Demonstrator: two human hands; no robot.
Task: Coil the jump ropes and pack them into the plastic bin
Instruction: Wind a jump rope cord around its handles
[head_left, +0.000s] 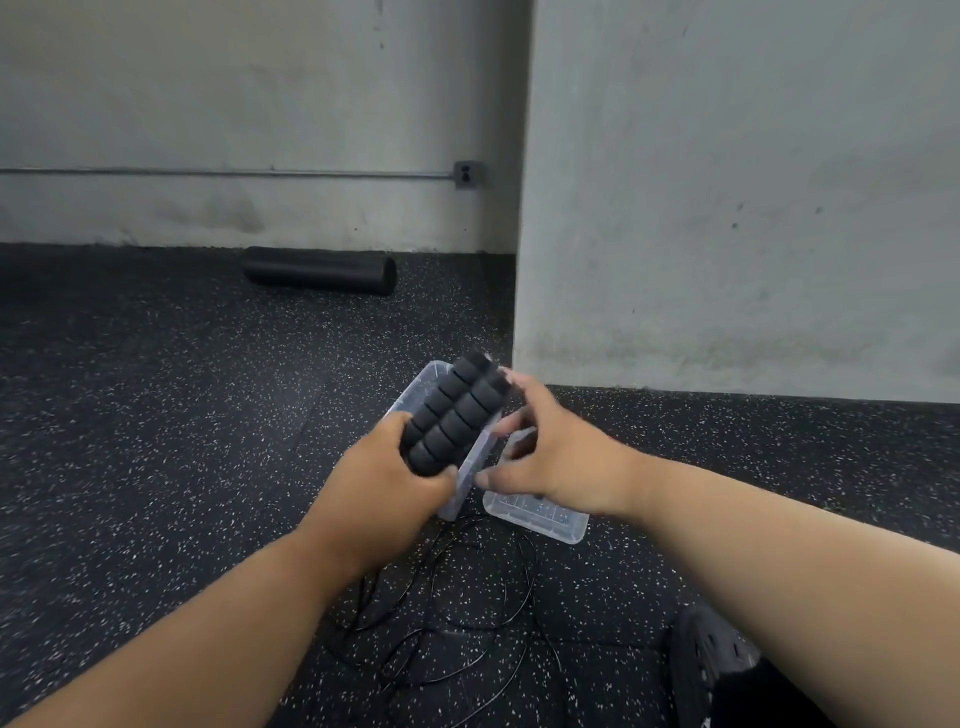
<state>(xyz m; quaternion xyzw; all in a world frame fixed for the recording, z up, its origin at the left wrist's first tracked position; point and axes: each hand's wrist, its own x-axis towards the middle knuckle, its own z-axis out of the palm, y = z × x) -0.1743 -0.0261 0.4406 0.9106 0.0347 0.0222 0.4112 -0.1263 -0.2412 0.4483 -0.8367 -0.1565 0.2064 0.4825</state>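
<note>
The lid (537, 512) lies right of the bin (423, 387), rope (457, 597) before both.

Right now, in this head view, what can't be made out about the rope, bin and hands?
- Plastic bin interior: hidden by jump rope handles and left hand.
- Lid: partly covered by right hand.
- Right hand's fingertips: blurred, grip unclear.
- Rope cord: thin, tangled; rope count unclear.

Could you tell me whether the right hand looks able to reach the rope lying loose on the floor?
Probably yes: the right hand is open and holds nothing, and the rope lies uncovered on the floor just below it.
</note>
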